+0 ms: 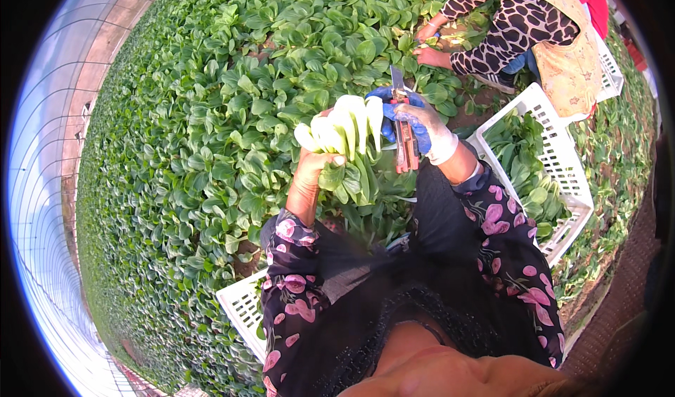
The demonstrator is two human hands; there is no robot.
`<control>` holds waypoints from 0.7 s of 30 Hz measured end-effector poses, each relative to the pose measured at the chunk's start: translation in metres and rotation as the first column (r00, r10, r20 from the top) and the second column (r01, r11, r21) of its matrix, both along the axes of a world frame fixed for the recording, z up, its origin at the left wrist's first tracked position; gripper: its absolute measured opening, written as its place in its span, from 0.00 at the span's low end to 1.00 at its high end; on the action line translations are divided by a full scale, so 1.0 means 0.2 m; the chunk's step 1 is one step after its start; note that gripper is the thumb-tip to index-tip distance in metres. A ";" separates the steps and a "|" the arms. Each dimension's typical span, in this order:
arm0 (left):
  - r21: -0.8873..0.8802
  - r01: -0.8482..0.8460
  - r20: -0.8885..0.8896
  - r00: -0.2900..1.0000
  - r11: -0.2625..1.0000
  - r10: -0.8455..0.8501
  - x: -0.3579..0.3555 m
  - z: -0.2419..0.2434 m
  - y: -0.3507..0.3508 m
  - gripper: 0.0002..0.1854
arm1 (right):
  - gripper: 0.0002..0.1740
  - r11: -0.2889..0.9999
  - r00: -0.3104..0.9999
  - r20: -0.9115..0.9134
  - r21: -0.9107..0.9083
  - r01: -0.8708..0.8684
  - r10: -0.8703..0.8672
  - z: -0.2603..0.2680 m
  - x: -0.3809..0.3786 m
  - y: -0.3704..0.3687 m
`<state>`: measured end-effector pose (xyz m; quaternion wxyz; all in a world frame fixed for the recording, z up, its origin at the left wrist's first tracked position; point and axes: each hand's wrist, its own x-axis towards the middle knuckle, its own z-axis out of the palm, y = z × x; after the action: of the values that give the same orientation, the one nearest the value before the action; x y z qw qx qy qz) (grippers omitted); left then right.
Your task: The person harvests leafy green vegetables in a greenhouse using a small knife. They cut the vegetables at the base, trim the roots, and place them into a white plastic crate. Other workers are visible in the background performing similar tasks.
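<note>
My bare left hand (318, 159) is closed around a bunch of bok choy (345, 125), its pale stem ends up and its green leaves hanging down. Just to the right, my right hand (416, 117), in a blue and white glove, grips a knife (405, 138) with a reddish handle and a short metal blade pointing away from me. The gloved fingertips are close to the rightmost stem; whether they touch it I cannot tell. Leafy bok choy plants lie below both hands, partly hidden by my arms.
Dense rows of growing bok choy (211, 133) spread ahead and left. A white plastic crate (567, 175) with cut greens stands at my right, another crate (240, 302) at my left. A co-worker in a patterned sleeve (495, 43) crouches at upper right, hands among the plants; another person in red is beyond.
</note>
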<state>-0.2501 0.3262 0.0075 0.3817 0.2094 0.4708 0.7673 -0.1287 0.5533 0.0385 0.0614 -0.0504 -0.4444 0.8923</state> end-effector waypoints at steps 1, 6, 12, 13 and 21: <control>0.016 0.004 0.013 1.000 1.000 -0.005 0.01 0.01 0.01 0.43 | 0.31 1.000 1.000 -0.023 -0.029 0.009 -0.009 0.00 0.00 0.00; 0.058 -0.024 -0.070 0.997 0.998 0.028 0.04 -0.02 0.05 0.41 | 0.20 0.990 0.987 0.082 0.025 0.138 -0.139 -0.02 -0.03 -0.08; 0.005 0.106 0.323 0.941 0.994 -0.102 0.07 -0.12 0.06 0.30 | 0.11 0.970 0.956 0.175 0.092 0.224 -0.237 -0.07 -0.11 -0.11; -0.021 0.094 0.317 0.945 0.995 -0.083 0.08 -0.12 0.06 0.30 | 0.10 0.974 0.960 0.177 0.097 0.204 -0.218 -0.07 -0.11 -0.10; 0.098 -0.124 0.394 0.916 0.987 0.076 0.11 0.16 0.02 0.29 | 0.17 0.968 0.990 0.056 0.224 0.114 -0.129 -0.05 -0.13 0.01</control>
<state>-0.2284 0.3304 0.0401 0.4142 0.0513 0.3487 0.8392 -0.1549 0.5549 0.0288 0.1055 -0.1019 -0.5384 0.8298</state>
